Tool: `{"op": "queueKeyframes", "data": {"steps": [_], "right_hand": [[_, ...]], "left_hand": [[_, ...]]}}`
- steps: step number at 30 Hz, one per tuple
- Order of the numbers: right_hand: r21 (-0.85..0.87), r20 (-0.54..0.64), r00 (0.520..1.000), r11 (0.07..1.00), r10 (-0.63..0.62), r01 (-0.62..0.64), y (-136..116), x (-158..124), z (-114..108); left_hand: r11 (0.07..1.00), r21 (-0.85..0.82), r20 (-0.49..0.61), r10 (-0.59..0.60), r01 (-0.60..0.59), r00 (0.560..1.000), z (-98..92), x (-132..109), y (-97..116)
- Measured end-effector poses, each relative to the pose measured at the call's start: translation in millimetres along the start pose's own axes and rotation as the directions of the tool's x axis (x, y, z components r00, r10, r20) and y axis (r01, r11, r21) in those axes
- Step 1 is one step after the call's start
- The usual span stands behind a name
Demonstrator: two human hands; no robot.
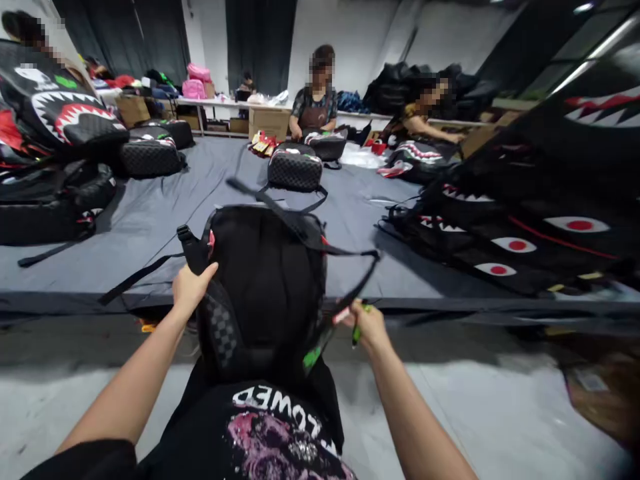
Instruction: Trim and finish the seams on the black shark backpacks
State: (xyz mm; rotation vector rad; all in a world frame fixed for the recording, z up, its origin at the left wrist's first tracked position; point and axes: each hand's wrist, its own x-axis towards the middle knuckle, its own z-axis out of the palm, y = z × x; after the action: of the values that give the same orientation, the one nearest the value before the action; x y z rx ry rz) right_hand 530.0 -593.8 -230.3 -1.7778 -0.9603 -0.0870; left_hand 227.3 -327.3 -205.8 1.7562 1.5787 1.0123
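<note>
A black backpack [273,287] stands upright in front of my body at the table's near edge, its plain side facing me. A grey checked panel shows low on its left side. My left hand [193,290] is closed around a shoulder strap [190,248] near its buckle, thumb along the bag's edge. To the right of the bag, my right hand [369,323] is closed on another strap [353,293], with a small green-and-black tool [357,332] also in its fingers. Blur hides the tool's exact kind. One loose strap [270,203] arcs over the bag's top.
A grey-covered table [160,220] spans the view. Shark-mouth backpacks are piled at left [65,127] and right [525,227]. A checked bag [295,167] sits ahead. Across the table, one co-worker [315,100] handles a bag; another person [425,113] reaches near a carton.
</note>
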Motion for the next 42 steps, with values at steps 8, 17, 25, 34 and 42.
{"op": "queueKeyframes", "data": {"steps": [8, 17, 25, 34, 42], "right_hand": [[0.364, -0.18, 0.983, 0.931, 0.042, 0.027, -81, 17, 21], [-0.102, -0.139, 0.931, 0.94, -0.336, 0.324, -8, -11, 119], [-0.107, -0.305, 0.912, 0.961, -0.274, 0.253, 17, -14, 116], [0.068, -0.215, 0.899, 0.912, -0.382, 0.404, 14, -10, 140], [0.418, -0.279, 0.953, 0.908, 0.12, 0.008, -18, 35, 113]], "left_hand": [[0.951, 0.215, -0.245, 0.274, -0.223, 0.93, 23.7, -11, 22], [-0.021, 0.047, 0.521, 0.853, -0.999, 0.007, 122.7, -19, 133], [-0.295, -0.126, 0.723, 0.627, -0.947, -0.291, 192.1, 8, 185], [-0.178, 0.172, 0.617, 0.786, -0.969, -0.035, 146.4, 105, 180], [-0.095, 0.055, 0.586, 0.809, -0.994, -0.045, 149.7, 21, 144]]}}
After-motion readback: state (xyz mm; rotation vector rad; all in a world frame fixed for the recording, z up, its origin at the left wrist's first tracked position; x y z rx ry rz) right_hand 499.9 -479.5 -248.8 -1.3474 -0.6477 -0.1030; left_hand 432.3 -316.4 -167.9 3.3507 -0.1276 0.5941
